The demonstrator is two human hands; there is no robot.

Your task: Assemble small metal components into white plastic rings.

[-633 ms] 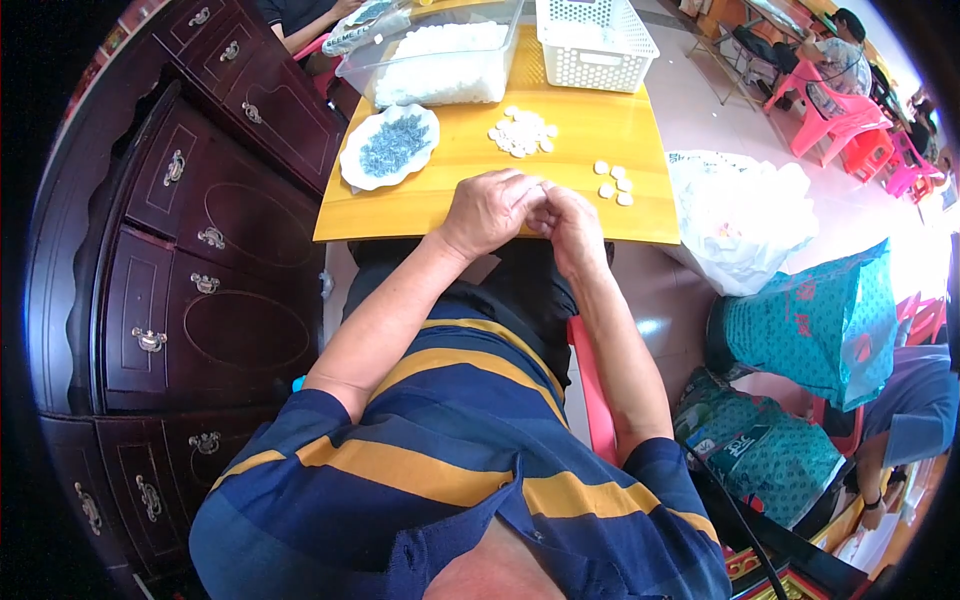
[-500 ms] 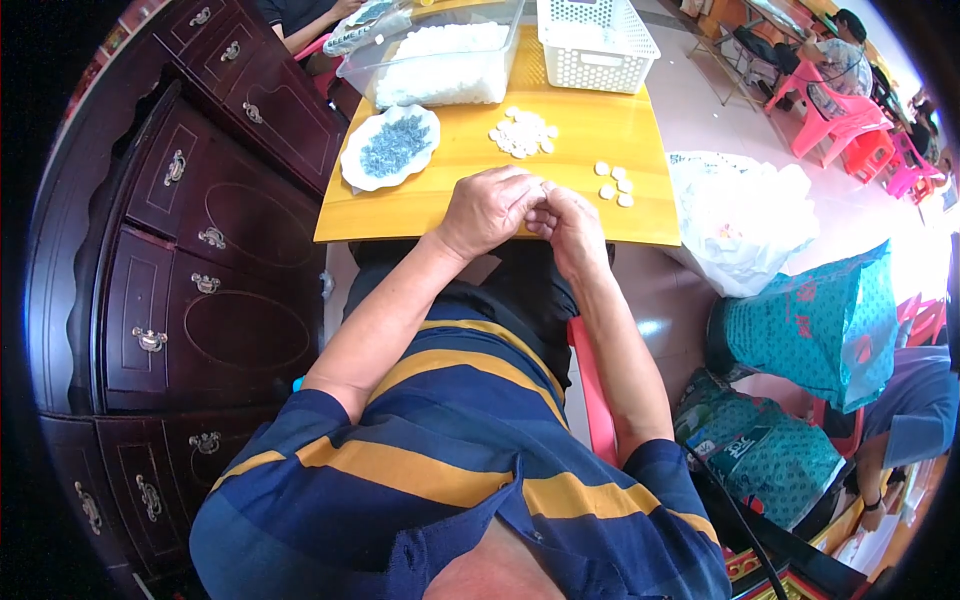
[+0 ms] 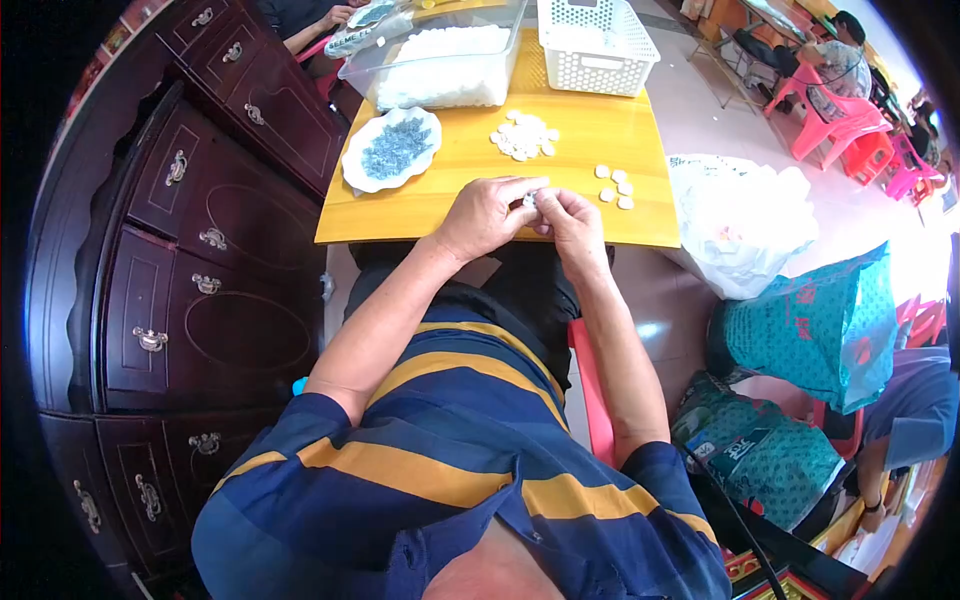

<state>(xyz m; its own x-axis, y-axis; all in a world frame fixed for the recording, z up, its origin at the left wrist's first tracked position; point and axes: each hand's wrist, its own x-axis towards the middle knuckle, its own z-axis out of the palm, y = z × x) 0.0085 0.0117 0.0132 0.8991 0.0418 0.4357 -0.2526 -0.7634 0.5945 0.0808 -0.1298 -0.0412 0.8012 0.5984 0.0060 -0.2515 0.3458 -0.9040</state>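
Both my hands meet over the near edge of the yellow table (image 3: pixel 400 220). My left hand (image 3: pixel 488 212) pinches a small whitish piece (image 3: pixel 530 200) between thumb and forefinger. Against its other side press the fingertips of my right hand (image 3: pixel 570 222). The piece is mostly covered by the fingers, so its exact kind cannot be told. Beyond my hands lies a heap of small round white pieces (image 3: pixel 522 136). Several more round white pieces (image 3: pixel 606 196) lie apart, right of my right hand. On the left stands a white scalloped plate (image 3: pixel 352 166) with small grey-blue parts (image 3: pixel 396 148).
At the table's back are a clear plastic tub (image 3: pixel 425 92) of white pieces and a white perforated basket (image 3: pixel 600 76). A dark wooden cabinet (image 3: pixel 230 270) stands close on the left. To the right are a white plastic bag (image 3: pixel 735 220) and teal bags (image 3: pixel 810 320). Other people sit nearby.
My fingers have opened slightly around the small whitish piece, and more of it shows between them. My right hand's fingers have shifted their hold. The pieces on the table stay put.
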